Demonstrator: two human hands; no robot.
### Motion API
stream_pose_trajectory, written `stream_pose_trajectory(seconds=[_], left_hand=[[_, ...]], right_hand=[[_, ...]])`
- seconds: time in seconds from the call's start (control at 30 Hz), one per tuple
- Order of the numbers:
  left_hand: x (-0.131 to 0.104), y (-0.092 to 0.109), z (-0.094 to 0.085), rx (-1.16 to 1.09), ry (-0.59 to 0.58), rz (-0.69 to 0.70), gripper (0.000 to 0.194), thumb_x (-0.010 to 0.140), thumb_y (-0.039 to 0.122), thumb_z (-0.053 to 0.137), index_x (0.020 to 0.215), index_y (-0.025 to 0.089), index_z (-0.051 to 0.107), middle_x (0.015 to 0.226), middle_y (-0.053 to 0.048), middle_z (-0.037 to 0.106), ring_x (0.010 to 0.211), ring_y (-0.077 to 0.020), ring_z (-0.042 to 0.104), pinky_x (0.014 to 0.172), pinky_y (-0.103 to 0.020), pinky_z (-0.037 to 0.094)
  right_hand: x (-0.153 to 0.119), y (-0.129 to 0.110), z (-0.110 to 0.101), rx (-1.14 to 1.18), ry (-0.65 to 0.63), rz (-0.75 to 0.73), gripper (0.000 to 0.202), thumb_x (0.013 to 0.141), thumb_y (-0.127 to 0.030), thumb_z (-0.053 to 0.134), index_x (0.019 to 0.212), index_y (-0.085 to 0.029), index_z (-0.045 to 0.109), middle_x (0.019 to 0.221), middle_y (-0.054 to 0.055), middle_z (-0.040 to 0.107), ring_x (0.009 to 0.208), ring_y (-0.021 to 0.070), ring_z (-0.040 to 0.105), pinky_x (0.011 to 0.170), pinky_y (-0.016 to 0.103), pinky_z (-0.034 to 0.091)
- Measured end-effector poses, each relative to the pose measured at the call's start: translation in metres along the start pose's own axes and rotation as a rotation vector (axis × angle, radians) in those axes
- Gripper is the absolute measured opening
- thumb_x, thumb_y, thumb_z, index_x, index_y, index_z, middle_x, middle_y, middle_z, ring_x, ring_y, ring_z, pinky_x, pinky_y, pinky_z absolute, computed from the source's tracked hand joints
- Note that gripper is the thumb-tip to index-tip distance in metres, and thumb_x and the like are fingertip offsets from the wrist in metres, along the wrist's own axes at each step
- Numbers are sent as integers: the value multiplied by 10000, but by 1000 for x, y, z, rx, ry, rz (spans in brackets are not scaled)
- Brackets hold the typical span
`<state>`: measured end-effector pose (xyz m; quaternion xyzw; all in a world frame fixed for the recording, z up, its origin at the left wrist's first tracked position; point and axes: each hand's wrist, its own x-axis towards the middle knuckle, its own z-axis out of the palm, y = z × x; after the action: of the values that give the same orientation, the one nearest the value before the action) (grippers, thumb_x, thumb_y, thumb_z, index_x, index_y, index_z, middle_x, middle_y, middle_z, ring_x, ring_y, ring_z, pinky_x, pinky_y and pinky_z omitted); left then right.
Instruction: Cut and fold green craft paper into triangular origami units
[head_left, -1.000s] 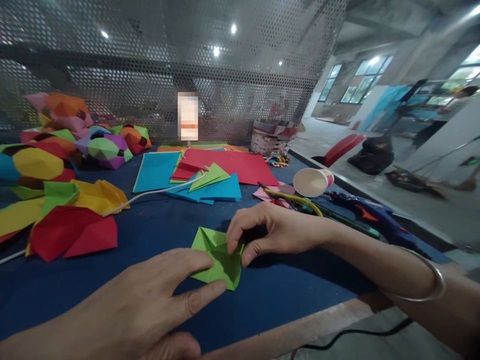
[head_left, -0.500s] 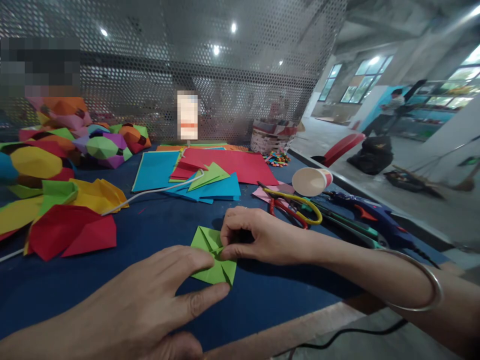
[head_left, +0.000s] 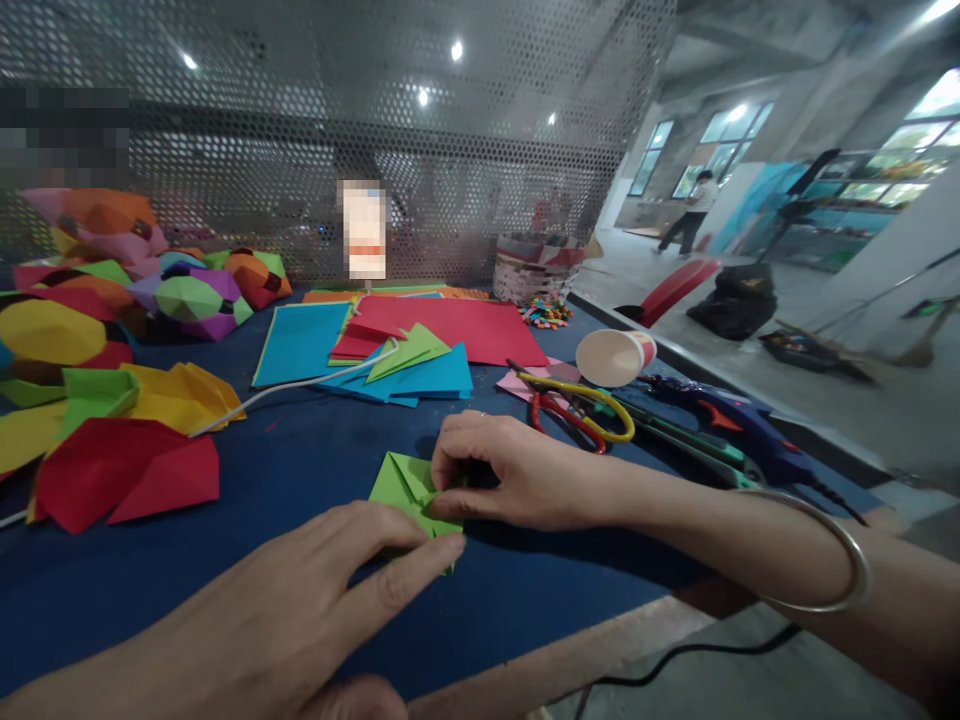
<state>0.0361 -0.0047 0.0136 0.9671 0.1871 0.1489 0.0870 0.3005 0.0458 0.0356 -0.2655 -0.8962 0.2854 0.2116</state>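
A small square of folded green paper (head_left: pixel 394 482) lies on the blue table in front of me, its flaps meeting near the middle. My left hand (head_left: pixel 322 580) rests over its near left side, fingers stretched out, with the index finger and thumb touching the paper. From the right, my right hand (head_left: pixel 502 470) pinches a flap near the centre between curled fingers and thumb. Both hands cover much of the square. Beyond them lie blue sheets (head_left: pixel 435 375), a red sheet (head_left: pixel 457 330) and a folded light green piece (head_left: pixel 409 352).
Scissors with yellow and red handles (head_left: pixel 611 415), a paper cup (head_left: pixel 611 358) on its side and a blue glue gun (head_left: pixel 742 430) lie to the right. Folded red paper (head_left: pixel 127 470) and coloured paper balls (head_left: pixel 199 300) are at left. A white cable (head_left: pixel 300 384) crosses the table. A person (head_left: pixel 694 210) stands far off.
My left thumb has moved up closer to the index finger, over the paper's near edge. The right hand keeps its pinch. The view has shifted slightly, and the distant person has moved left.
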Motion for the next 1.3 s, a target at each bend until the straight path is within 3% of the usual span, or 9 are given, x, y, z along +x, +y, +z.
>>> stream_pose_trajectory(seconds=[0.1, 0.3, 0.5, 0.7, 1.03, 1.17, 1.3], left_hand=[[4, -3, -3, 1, -45, 10, 694, 1010, 672, 422, 1607, 326, 352, 1420, -108, 618, 1175, -287, 652, 974, -379, 574], [4, -1, -2, 9, -2, 9, 621, 1032, 633, 413, 1581, 344, 401, 1437, -95, 599, 1217, -284, 618, 1001, -387, 549], [5, -1, 1, 5, 32, 27, 611, 1033, 631, 407, 1580, 359, 390, 1447, -99, 585, 1237, -296, 606, 1008, -409, 547], [5, 3, 6, -2, 127, 4, 528, 1047, 612, 389, 1532, 411, 444, 1372, -53, 624, 1219, -263, 614, 1005, -354, 530], [0, 4, 4, 11, 150, 10, 439, 1076, 538, 377, 1476, 418, 512, 1378, -45, 611, 1241, -245, 608, 991, -328, 538], [1, 6, 0, -67, 142, 1, 455, 1074, 544, 365, 1450, 370, 553, 1370, -58, 634, 1236, -255, 612, 1033, -356, 535], [6, -1, -9, -26, 293, -220, 420, 1066, 428, 465, 1483, 391, 508, 1414, -33, 591, 1257, -241, 607, 1066, -354, 520]], right_hand=[[0, 1, 1, -6, 11, -12, 168, 931, -196, 728, 813, -168, 612, 842, 12, 613, 830, 149, 557, 765, 265, 431], [-1, 1, 2, 2, 20, -13, 158, 924, -210, 733, 827, -168, 615, 850, 11, 611, 832, 148, 560, 758, 261, 430], [-2, -3, 0, -31, 30, 144, 395, 758, -372, 883, 971, -187, 607, 936, 15, 630, 842, 173, 567, 721, 277, 436], [-2, 4, -8, -39, 25, 224, 440, 772, -385, 885, 1033, -181, 594, 1023, 45, 649, 904, 189, 593, 793, 311, 483], [-4, 10, -16, -70, 4, 200, 232, 905, -261, 769, 1043, -164, 610, 1014, 57, 660, 890, 169, 588, 788, 296, 493], [-3, 9, -13, -135, 11, 122, 97, 931, -227, 716, 939, -167, 641, 965, 53, 664, 875, 172, 584, 782, 291, 478], [-1, 6, -4, -153, 143, 117, 72, 913, -171, 699, 884, -175, 633, 916, 44, 671, 826, 168, 595, 735, 278, 457]])
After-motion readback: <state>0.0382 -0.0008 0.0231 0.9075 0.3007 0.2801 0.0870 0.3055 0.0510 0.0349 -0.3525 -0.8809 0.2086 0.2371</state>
